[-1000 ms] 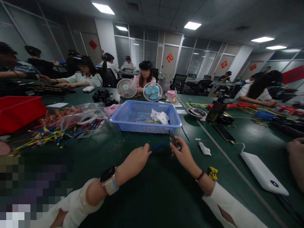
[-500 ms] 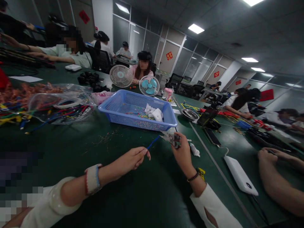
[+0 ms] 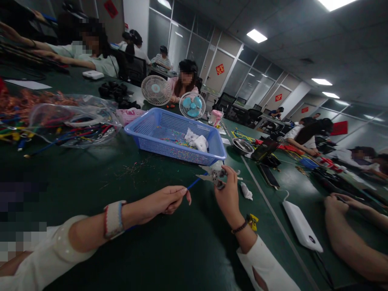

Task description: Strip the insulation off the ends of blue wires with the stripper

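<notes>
My left hand [image 3: 174, 198] is closed on a thin blue wire [image 3: 194, 184], which sticks out from the fingertips toward the right. Metal wire strippers [image 3: 214, 176] are gripped in my right hand [image 3: 228, 198], their jaws spread and pointing left. The wire's far end lies at those jaws; whether the jaws touch it I cannot tell. Just beyond both hands stands a blue plastic basket [image 3: 178, 152] with coloured scraps and crumpled white tissue [image 3: 197, 140] in it.
Left of the basket lie bundled wires in a clear plastic bag [image 3: 75, 121]. Copper bits [image 3: 133, 169] are scattered before the basket. A white power bank [image 3: 303, 226], a phone [image 3: 268, 176] and another person's hands [image 3: 341, 202] are at right. Two small fans [image 3: 192, 106] stand behind.
The wire strippers' jaws have opened wider and shifted slightly left along the blue wire. My left hand keeps its hold on the wire. The whole view has shifted a little.
</notes>
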Action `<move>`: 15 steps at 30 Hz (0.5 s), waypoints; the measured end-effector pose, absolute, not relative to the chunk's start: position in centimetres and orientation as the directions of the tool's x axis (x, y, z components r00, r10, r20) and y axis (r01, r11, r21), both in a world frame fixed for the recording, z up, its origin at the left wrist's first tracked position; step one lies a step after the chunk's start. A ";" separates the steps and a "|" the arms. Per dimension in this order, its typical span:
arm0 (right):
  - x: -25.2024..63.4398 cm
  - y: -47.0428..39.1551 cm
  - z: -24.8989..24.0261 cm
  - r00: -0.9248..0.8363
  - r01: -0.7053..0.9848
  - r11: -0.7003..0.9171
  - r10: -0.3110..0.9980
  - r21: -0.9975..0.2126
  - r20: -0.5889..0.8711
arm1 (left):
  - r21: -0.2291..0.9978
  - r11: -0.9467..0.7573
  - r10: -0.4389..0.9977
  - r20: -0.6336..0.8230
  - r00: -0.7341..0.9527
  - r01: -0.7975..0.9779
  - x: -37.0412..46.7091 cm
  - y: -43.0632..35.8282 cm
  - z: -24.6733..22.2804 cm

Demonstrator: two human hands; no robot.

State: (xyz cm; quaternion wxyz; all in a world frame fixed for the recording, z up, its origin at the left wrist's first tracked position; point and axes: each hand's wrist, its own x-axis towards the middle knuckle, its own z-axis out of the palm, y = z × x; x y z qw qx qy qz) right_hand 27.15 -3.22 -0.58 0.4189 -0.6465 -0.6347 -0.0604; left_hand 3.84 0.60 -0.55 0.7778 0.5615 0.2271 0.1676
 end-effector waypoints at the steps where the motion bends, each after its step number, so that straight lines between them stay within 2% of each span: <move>1: 27.1 -3.2 -0.6 0.183 0.876 0.155 0.770 -0.456 0.612 | 0.951 0.310 0.512 -0.157 0.845 -0.012 3.9 0.6 -0.6; 7: 26.8 -3.3 -0.9 0.128 0.910 0.152 0.781 -0.385 0.611 | 0.945 0.327 0.464 -0.139 0.875 -0.023 3.8 0.5 -0.5; 15: 26.3 -3.2 -1.1 -0.010 0.962 0.181 0.771 -0.203 0.637 | 0.933 0.360 0.439 -0.163 0.884 -0.006 3.8 0.4 0.1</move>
